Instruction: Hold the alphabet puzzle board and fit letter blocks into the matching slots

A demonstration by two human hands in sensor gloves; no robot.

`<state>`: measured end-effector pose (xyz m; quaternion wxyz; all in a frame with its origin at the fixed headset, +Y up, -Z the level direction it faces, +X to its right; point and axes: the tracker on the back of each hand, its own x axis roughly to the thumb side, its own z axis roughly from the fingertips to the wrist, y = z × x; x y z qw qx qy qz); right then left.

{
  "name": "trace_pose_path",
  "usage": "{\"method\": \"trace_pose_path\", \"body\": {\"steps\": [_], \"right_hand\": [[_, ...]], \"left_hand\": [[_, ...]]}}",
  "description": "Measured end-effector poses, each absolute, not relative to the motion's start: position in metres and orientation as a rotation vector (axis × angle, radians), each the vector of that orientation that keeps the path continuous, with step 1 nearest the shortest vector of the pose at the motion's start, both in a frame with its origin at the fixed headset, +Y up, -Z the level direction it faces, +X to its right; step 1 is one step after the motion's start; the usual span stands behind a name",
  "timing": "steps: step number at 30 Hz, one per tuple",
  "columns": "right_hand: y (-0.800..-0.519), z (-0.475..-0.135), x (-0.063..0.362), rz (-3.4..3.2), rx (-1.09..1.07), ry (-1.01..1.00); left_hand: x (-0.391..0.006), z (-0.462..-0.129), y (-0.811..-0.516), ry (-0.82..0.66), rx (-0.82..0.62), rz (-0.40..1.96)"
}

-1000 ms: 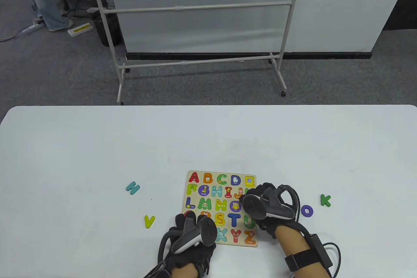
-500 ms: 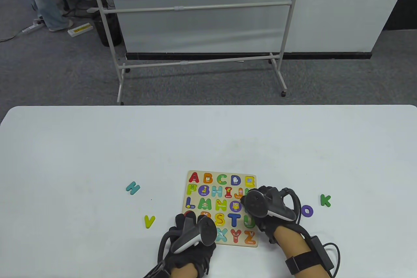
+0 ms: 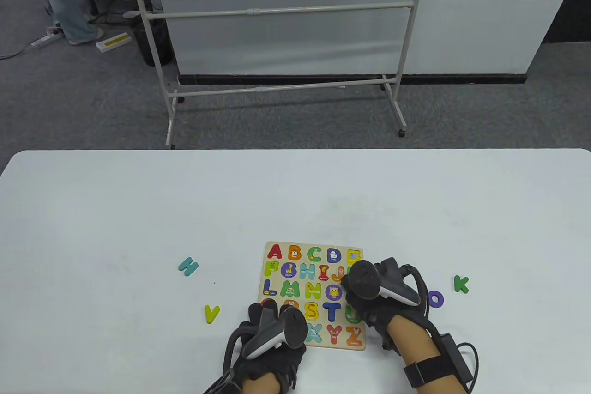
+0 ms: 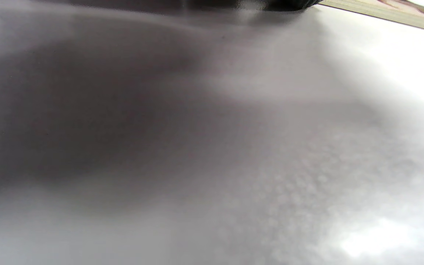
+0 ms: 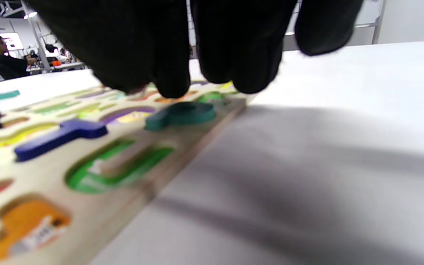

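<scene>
The alphabet puzzle board [image 3: 277,246] lies flat on the white worktop [image 3: 138,209], near its front edge. The left hand [image 3: 272,334] rests on the board's lower left corner; how its fingers lie I cannot tell. The right hand [image 3: 374,292] hangs over the board's right edge, its fingers [image 5: 168,62] pointing down, close together, above a dark green block [image 5: 180,112]; whether they touch it I cannot tell. Loose letters H [image 3: 188,266], V [image 3: 211,313], O [image 3: 435,299] and K [image 3: 461,283] lie around the board. They look light, stiff and smooth, so I would pinch each by its side edges. The board looks thin and could slide, so pressing a corner seems sensible.
</scene>
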<state>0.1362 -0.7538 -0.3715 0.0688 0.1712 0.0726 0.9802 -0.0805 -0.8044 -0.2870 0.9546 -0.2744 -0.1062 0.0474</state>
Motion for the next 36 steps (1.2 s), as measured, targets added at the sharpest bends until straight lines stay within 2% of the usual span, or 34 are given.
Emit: {"method": "trace_pose_path", "body": {"steps": [7,13,18,20,25,36], "right_hand": [[-0.722,-0.368,0.169,2.900,0.368,0.043],[-0.705,-0.362,0.224,2.937,0.083,-0.011],[-0.721,-0.364,0.248,3.091,-0.074,0.172],[-0.731,-0.366,0.250,3.159,-0.123,0.309],[-0.749,-0.366,0.250,3.295,-0.183,0.459],[-0.762,-0.362,0.248,3.353,-0.159,0.398]], "left_hand": [[-0.080,-0.287,-0.804,-0.216,-0.558,0.094],[-0.081,-0.288,-0.803,-0.217,-0.569,0.102],[-0.080,-0.288,-0.803,-0.217,-0.568,0.096],[-0.080,-0.288,-0.803,-0.217,-0.566,0.092],[-0.080,-0.288,-0.803,-0.217,-0.567,0.098],[-0.080,-0.288,-0.804,-0.215,-0.569,0.102]]}}
